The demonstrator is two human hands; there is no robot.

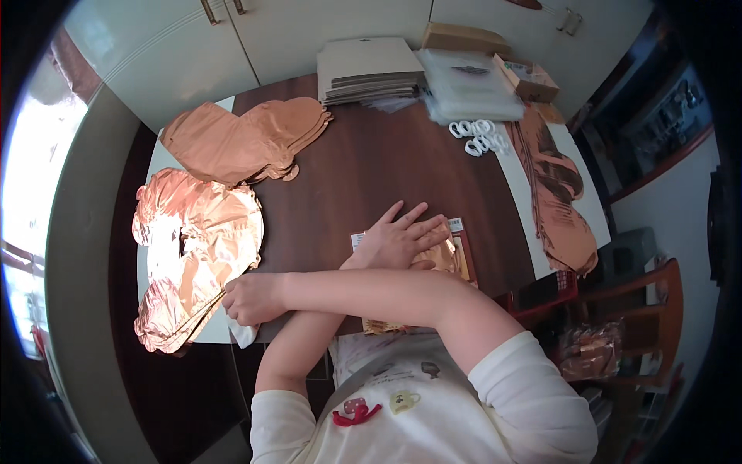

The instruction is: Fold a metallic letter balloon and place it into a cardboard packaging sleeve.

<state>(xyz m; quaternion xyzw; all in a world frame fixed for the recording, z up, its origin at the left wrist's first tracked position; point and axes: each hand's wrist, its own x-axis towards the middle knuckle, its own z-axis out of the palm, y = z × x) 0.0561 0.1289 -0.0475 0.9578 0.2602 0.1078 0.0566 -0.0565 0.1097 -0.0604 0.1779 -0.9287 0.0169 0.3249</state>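
Note:
My forearms are crossed. My left hand lies flat with its fingers spread, pressing on a folded rose-gold foil piece with pale labels at its edges. My right forearm covers part of that piece. Out to the left, my right hand has its fingers curled on the near right edge of a shiny stack of rose-gold foil balloons. Its fingertips are partly hidden. A small white item lies just below this hand at the table edge. Behind the shiny stack is another pile of flat foil balloons.
At the back of the brown table stand stacked grey-beige cards, clear plastic bags and a small open box. Several white rings lie before them. More foil balloons line the right edge, beside a wooden chair.

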